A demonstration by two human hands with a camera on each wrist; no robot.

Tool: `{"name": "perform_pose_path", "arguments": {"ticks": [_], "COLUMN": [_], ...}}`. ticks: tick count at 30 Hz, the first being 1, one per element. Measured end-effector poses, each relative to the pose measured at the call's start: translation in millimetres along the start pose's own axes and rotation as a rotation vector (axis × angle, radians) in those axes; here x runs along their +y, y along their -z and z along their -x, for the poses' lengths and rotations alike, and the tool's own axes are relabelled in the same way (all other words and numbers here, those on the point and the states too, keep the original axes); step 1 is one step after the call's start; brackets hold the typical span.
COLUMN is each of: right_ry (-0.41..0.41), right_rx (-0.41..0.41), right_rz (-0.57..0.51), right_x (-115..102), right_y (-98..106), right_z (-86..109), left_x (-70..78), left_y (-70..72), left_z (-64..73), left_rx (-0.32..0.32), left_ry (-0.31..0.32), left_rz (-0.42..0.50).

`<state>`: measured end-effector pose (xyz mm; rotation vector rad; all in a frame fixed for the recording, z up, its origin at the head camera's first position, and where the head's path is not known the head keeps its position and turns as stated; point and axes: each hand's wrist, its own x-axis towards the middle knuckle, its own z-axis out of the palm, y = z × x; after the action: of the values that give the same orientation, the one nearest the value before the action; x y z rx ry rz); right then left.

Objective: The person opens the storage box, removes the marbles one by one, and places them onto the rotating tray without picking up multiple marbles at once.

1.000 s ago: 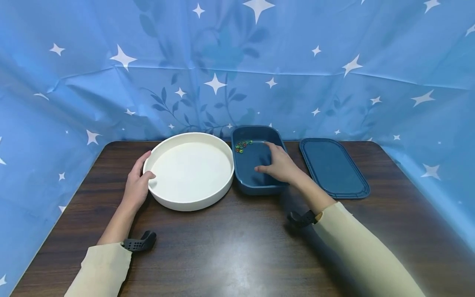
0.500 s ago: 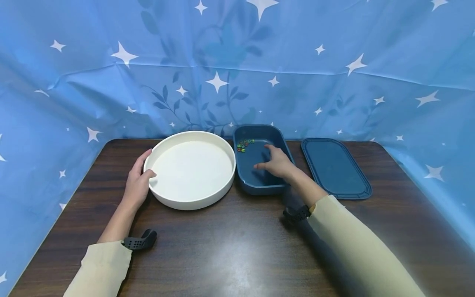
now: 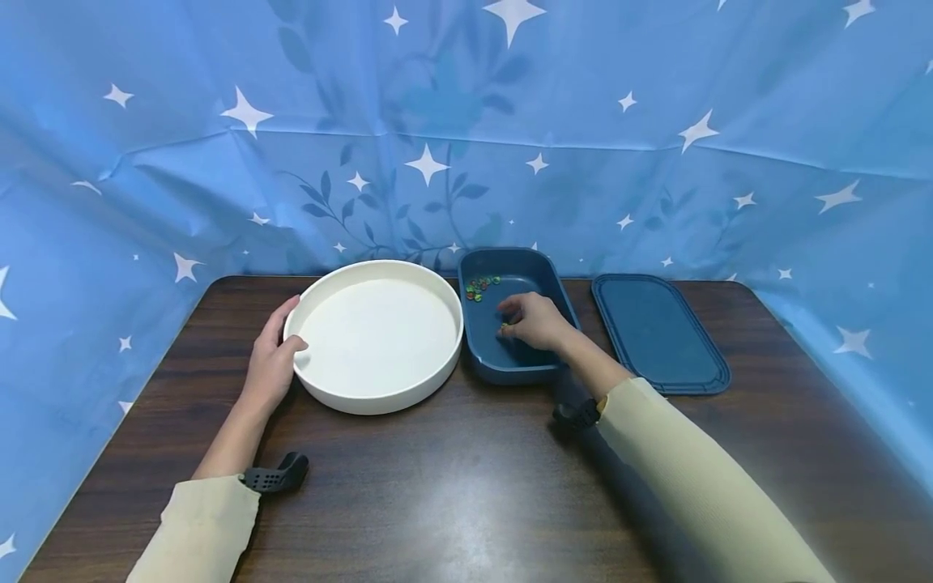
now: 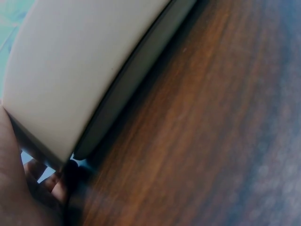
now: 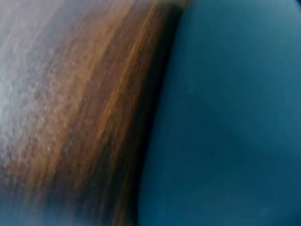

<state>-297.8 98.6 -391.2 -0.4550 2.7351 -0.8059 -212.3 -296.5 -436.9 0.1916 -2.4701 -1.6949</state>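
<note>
My left hand [image 3: 268,368] grips the left edge of a round white tray [image 3: 377,403], its thumb over the rim and its fingers along the outer wall. The tray's pale side [image 4: 80,70] fills the upper left of the left wrist view. Inside the deep blue rectangular bin [image 3: 513,374], my right hand [image 3: 538,321] pinches a tiny yellowish marble [image 3: 504,325] between thumb and fingers, mostly hidden by them. Several small green and reddish marbles [image 3: 477,289] lie at the bin's far left. The right wrist view shows only the bin's outer wall [image 5: 225,122], not the hand.
A flat blue lid [image 3: 659,332] lies on the dark wooden table [image 3: 437,486], right of the bin. The tray stands close against the bin's left side. Behind the table hangs a blue curtain [image 3: 583,202] with white stars.
My right thumb and fingers, spread apart before, have come together low in the bin, and a yellowish marble shows at their tips. The left hand keeps its hold on the tray.
</note>
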Motion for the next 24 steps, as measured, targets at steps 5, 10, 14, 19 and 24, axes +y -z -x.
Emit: {"name": "perform_pose_path", "arguments": {"ticks": [5, 10, 14, 19, 24], "right_ry": [0.045, 0.090, 0.119, 0.110, 0.134], "right_rx": [-0.031, -0.073, -0.071, -0.055, 0.009], "right_rz": [0.016, 0.030, 0.070, 0.065, 0.014], "right_x": [-0.4, -2.2, -3.5, -6.0, -9.8], "right_y": [-2.7, -4.7, -5.3, -5.1, -2.4], "right_z": [-1.5, -2.3, -1.7, 1.3, 2.9], "left_x": [1.0, 2.3, 1.8, 0.4, 1.3], "left_y": [0.0, 0.2, -0.9, -1.2, 0.1], "left_z": [0.2, 1.6, 2.1, 4.3, 3.6], "left_rx": [-0.010, -0.001, -0.005, -0.005, -0.002], "left_ry": [-0.001, 0.014, 0.021, 0.018, 0.011], "left_rz": [0.002, -0.005, -0.002, 0.002, 0.002]}}
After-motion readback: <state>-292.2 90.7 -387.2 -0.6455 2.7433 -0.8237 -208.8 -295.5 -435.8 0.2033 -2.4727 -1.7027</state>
